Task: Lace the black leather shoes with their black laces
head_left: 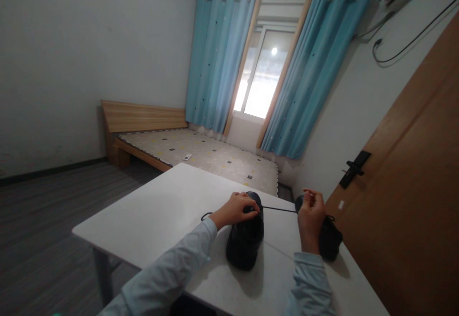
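now, left hand grip on shoe, right hand pinching lace

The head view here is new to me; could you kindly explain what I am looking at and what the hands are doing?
The one picture comes from a camera worn on a person's head, looking forward and down, so the arms entering from below are the wearer's own. A white table carries two dark shoes. The left hand rests on top of the nearer shoe. The right hand is raised in front of the other shoe and pinches a black lace, stretched taut between the two hands. Behind stand a bed, blue curtains and a wooden door.
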Available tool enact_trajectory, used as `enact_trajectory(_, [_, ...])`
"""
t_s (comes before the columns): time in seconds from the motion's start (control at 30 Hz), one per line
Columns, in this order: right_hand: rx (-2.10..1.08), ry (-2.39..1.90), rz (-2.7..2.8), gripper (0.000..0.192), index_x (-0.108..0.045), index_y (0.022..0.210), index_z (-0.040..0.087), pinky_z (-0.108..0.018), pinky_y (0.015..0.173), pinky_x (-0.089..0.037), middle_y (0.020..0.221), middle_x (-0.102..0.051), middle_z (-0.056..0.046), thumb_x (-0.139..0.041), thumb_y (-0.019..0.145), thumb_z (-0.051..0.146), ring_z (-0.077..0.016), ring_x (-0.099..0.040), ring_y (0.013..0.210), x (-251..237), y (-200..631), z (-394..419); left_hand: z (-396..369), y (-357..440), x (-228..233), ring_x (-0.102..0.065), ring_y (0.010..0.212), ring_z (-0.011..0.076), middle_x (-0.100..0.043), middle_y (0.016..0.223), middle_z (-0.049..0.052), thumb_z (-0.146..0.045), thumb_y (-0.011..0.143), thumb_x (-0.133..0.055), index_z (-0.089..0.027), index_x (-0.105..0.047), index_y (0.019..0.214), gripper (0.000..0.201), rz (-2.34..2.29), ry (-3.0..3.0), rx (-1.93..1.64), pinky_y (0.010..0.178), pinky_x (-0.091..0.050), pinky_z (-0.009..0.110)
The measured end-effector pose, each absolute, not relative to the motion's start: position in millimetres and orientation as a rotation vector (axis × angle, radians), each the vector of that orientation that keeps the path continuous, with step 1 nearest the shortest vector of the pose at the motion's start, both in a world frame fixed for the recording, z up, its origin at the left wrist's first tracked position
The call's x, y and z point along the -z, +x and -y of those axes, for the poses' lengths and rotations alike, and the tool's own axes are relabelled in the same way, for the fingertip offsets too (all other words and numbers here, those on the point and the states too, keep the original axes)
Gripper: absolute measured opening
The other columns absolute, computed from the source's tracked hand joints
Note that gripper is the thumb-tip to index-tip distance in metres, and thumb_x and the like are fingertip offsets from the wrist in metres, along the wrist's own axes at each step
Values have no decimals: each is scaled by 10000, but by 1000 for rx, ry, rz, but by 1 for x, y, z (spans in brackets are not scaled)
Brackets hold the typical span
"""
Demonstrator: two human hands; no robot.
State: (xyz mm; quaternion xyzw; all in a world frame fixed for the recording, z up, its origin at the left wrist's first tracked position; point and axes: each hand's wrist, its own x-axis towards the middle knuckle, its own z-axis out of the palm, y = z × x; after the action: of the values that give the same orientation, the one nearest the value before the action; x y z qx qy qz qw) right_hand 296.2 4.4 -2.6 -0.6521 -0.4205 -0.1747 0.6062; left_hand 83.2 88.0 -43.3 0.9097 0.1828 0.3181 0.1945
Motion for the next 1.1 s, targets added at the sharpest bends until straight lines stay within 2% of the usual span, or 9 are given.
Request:
enact_trajectory(0.23, [109,-1745,1427,295,-637,851,192,-278,579,-378,735,-649,-60,-415,809,381,-193,-570,619,14,297,-16,-88,82,45,-525,1005,190,-672,992,-1,-311,800,-589,-268,-664,965,186,-493,2529,-913,911,-320,326])
enact_trajectory(0.33, [-74,-1735,1577,220,-618,829,197,-266,556,-383,657,-640,-26,-482,771,360,-174,-575,559,19,295,-20,-87,82,44,-526,998,192,-670,987,0,-298,796,-593,-270,-659,985,202,-492,2531,-910,900,-326,323])
enact_trajectory(0.5, [-249,-1672,1670,172,-606,792,191,-261,568,-402,632,-636,-12,-523,746,334,-168,-603,568,22,286,-21,-85,82,42,-521,1002,199,-664,974,6,-288,789,-600,-276,-660,996,216,-516,2535,-895,895,-327,330])
enact_trajectory(1.1, [-222,-1678,1794,149,-587,813,200,-249,547,-394,542,-583,26,-477,788,298,-157,-567,537,32,265,-28,-86,85,46,-537,948,192,-666,940,9,-299,827,-556,-267,-648,1019,215,-494,2540,-963,854,-363,317])
